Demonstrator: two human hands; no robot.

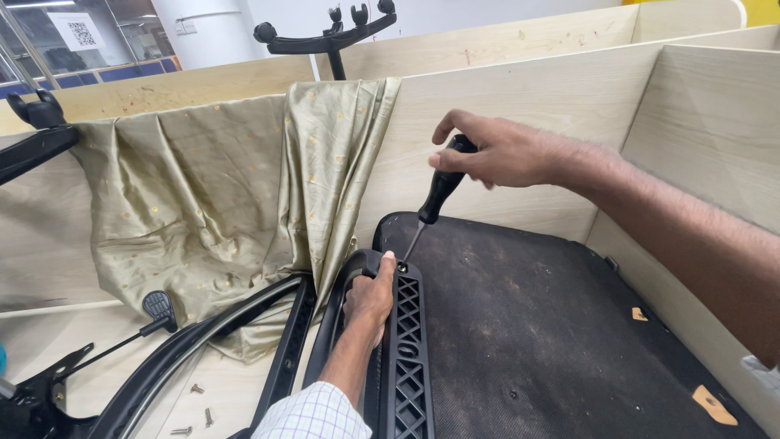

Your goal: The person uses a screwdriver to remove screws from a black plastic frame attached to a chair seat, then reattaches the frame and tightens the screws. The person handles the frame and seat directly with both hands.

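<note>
Nearest, the black chair seat base lies underside up on the desk. Along its left edge runs a black lattice bracket; the left hand has its grip wrapped tight around the curved armrest beside that bracket. Above the bracket's top end, the screwdriver stands tilted, tip at a screw hole, the right hand pinching its black handle. Left of the seat, loose screws lie on the desk; behind, green-gold cloth drapes the wooden partition.

Pale wooden workbench, upturned chair seat, loose screws, draped gold cloth, black chair parts
</note>
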